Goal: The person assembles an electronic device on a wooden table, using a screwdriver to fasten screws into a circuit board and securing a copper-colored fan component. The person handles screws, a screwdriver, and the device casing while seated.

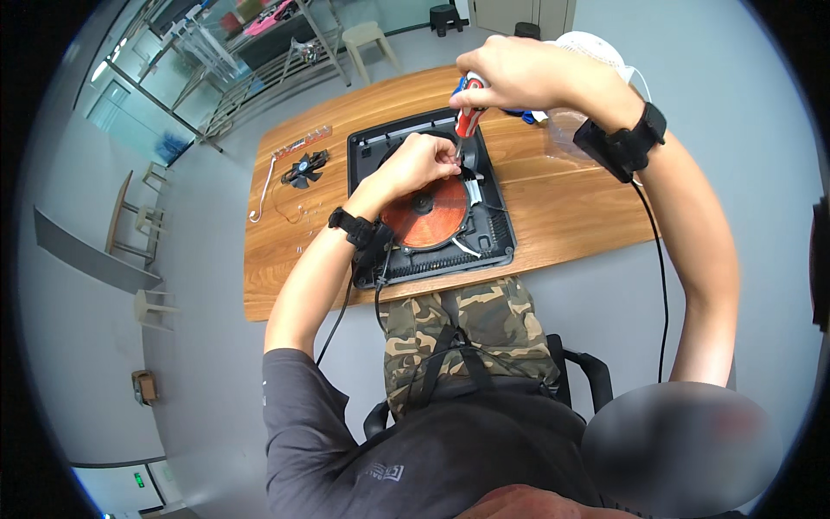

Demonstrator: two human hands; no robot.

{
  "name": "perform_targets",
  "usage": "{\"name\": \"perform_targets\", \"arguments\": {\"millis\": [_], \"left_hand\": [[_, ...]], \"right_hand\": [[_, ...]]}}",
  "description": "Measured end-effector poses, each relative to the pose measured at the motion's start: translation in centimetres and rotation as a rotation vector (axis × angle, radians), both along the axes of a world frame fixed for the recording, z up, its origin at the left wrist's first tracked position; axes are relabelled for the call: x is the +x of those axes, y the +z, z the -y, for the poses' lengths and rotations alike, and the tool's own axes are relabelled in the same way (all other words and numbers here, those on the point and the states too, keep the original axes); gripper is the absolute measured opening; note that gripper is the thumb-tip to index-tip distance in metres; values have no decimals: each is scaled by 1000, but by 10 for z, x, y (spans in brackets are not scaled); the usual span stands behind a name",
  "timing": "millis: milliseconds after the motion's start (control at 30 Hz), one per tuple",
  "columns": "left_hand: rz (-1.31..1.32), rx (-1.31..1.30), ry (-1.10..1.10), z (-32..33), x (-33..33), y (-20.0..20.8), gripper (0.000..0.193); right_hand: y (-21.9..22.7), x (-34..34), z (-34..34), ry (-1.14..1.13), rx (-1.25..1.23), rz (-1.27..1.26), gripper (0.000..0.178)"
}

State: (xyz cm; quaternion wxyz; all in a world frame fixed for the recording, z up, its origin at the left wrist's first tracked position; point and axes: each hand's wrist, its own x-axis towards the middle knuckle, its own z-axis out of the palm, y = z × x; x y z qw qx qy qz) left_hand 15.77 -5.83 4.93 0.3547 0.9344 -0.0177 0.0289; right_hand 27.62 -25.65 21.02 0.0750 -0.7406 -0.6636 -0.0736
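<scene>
1. Right hand (519, 73) is closed around the red-and-blue handle of a screwdriver (469, 112), held nearly upright with the tip pointing down into the open appliance.
2. Left hand (419, 164) rests on the unit just beside the screwdriver shaft, fingers pinched narrow near the tip (whether they hold a screw, cannot tell).
3. Opened black appliance base (428, 199) lies on the wooden table (571, 208), centre, near the person's lap; a copper-coloured coil disc (428, 216) sits inside it.
4. Small black fan (304, 169) lies on the table left of the base, apart from it, with a white cable (259, 195) looping further left.
5. Black wrist straps on both forearms, each with a trailing cord.
6. White round object (596, 48) at the far right of the table, behind the right hand.
</scene>
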Motion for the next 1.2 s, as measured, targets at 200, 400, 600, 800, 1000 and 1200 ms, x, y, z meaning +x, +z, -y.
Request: {"name": "perform_targets", "arguments": {"millis": [200,400,600,800,1000,1200], "left_hand": [[63,32,-16,-6,12,-15,17],[43,69,30,-5,8,-13,20],[72,118,4,-7,10,-13,20],[42,123,-2,-4,10,-14,21],[57,147,-16,-5,8,-15,19],[55,159,-11,-4,6,-14,17]], "right_hand": [[-19,10,-10,-20,-34,-25,56],[-26,14,-19,1,-47,-36,56],[-23,14,-21,-4,-54,-22,56],[-28,16,-23,-24,-70,-5,59],[-25,9,-22,-32,-85,2,58],[-22,6,-21,-28,-87,-10,56]]}}
